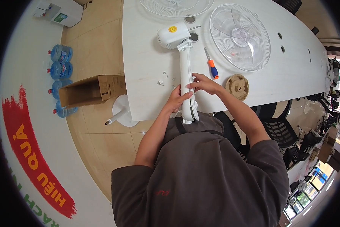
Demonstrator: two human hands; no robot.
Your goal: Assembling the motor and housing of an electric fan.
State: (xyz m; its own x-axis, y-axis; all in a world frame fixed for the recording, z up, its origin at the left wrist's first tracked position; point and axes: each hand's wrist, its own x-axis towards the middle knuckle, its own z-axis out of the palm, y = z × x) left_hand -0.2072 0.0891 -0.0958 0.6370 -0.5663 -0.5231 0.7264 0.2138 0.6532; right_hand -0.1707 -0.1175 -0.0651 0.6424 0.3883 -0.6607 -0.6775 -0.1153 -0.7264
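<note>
A white electric fan body (185, 62) lies on the white table, its lower end at the table's near edge by my waist. Its rounded motor housing (171, 37) points away from me, with a thin metal shaft sticking out to the right. My left hand (175, 100) wraps round the column from the left side. From the right, my right hand (204, 84) grips the same column a little higher, fingers curled on it. Right of the column lies a screwdriver (212, 69) with an orange and blue handle. Several small hardware pieces (161, 82) are scattered to the left.
A fan grille with clear blades (240, 37) lies at the right; another grille (177, 6) is at the far edge of view. Near them sits a round brown pulp piece (237, 87). On the floor are a white fan base (126, 117), a cardboard box (101, 89) and water bottles (61, 70).
</note>
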